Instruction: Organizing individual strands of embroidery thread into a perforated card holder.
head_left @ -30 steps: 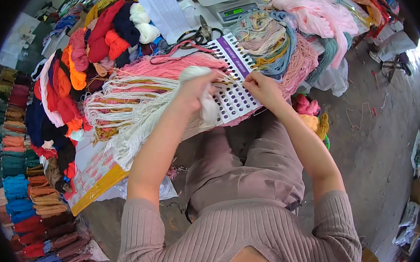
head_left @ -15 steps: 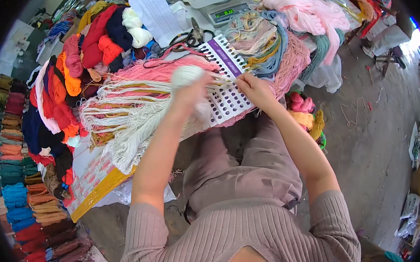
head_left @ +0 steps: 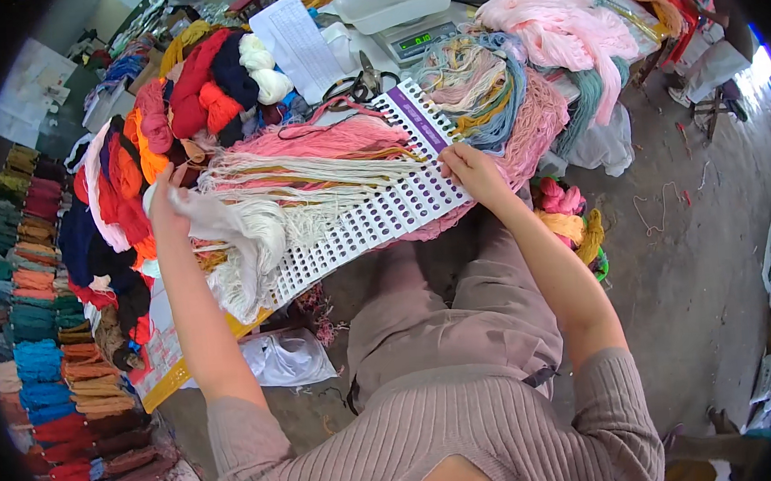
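Observation:
A long white card with rows of punched holes (head_left: 362,227) lies slantwise on the table, with a purple band near its far end. White, pink and ochre threads (head_left: 327,177) hang from its holes and spread leftward. My right hand (head_left: 472,172) is closed on the card's right edge, just below the purple band, thumb and fingers pinched together. Out to the left, my left hand (head_left: 169,211) is closed on a loose bundle of white yarn (head_left: 246,232). That bundle sags across the threads toward the table's front edge; its fingertips are partly hidden.
Black-handled scissors (head_left: 361,83) lie beyond the card, near a digital scale (head_left: 423,39) bearing a white tray (head_left: 395,0). Coloured skeins (head_left: 192,89) heap up at left; pale pink yarn (head_left: 554,23) lies at right. A paper sheet (head_left: 293,46) is at the back.
My left hand has swung from beside my right hand out to the left, carrying the white yarn. More of the card's holes now show. My right hand stays at the card's edge.

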A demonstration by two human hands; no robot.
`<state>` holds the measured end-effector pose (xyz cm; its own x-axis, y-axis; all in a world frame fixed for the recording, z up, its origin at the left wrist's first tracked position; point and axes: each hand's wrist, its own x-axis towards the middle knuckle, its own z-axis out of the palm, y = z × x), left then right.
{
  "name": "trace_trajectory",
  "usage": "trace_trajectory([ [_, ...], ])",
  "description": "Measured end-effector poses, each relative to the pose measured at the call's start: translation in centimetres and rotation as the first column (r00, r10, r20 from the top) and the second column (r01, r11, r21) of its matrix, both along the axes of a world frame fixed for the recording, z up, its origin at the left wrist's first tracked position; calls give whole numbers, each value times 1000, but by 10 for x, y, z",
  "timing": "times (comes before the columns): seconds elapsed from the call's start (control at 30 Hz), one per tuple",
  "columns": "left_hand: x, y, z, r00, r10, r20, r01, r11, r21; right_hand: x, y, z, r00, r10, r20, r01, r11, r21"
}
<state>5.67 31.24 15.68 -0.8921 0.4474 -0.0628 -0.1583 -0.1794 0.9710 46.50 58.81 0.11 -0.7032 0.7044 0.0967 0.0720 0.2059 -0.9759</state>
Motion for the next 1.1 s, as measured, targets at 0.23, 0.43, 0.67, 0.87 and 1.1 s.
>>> trace_trajectory([
  [0.23, 236, -6, 79, 716, -296, -632, 362, 932, -27, -12, -79, 72, 977, -43, -208, 89, 972, 217],
  [0.43, 262, 73, 28, 166, -420, -892, 37, 907, -420, -13, -39, 46, 942, -335, -8, 246, 674, 697],
  [0.67, 233, 157, -115, -97, -537, -838, 74, 836, -544, -6, -25, 13, 935, -334, 123, 160, 705, 691],
  [0.87, 231, 159, -113, -82, -522, -849, 180, 830, -528, 1, -22, 15, 920, -349, 179, 150, 735, 662],
  [1.1, 204, 129, -80, -28, -557, -830, -91, 828, -553, 2, -21, 14, 932, -334, 142, 168, 743, 648],
])
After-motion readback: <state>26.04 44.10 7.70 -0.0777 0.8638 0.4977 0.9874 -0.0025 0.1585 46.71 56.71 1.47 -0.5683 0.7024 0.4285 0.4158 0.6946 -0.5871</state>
